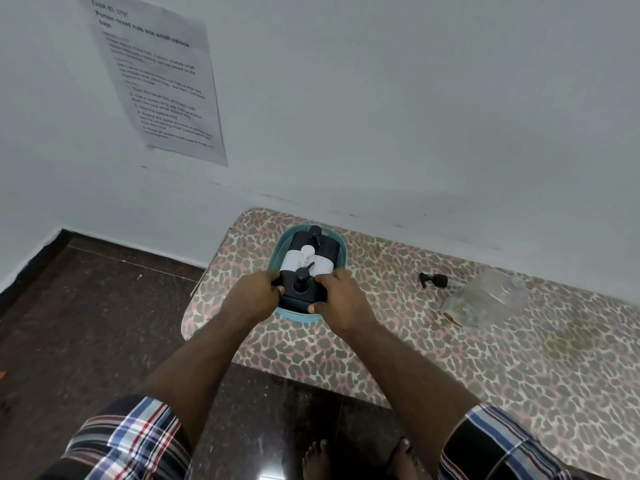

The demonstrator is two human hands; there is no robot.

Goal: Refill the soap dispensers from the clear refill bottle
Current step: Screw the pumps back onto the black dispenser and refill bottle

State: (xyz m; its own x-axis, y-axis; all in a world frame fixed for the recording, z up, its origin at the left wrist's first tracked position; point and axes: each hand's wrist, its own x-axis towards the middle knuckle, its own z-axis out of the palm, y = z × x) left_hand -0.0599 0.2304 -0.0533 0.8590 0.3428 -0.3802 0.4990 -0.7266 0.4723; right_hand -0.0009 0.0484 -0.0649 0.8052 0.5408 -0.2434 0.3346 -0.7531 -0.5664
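- Black, square-shouldered dispenser (300, 295) sits at the near end of the teal basket (341, 249), gripped from both sides; behind it in the same basket stand a white dispenser (306, 259) and another black dispenser (317, 239).
- Left hand (254, 294) has its fingers (277, 287) curled narrowly over the dispenser's left shoulder; right hand (341, 299) wraps the right side, thumb low on the front edge. Both are closed on it.
- Risk, as I judge it: the fit looks tight, so lifting could drag the basket along, or knock the white pump just behind.
- Clear refill bottle (488, 301) lies on its side on the leopard-print surface (415, 358), well apart to the right, with a loose black pump (433, 280) near it; if uncapped, it may leak.
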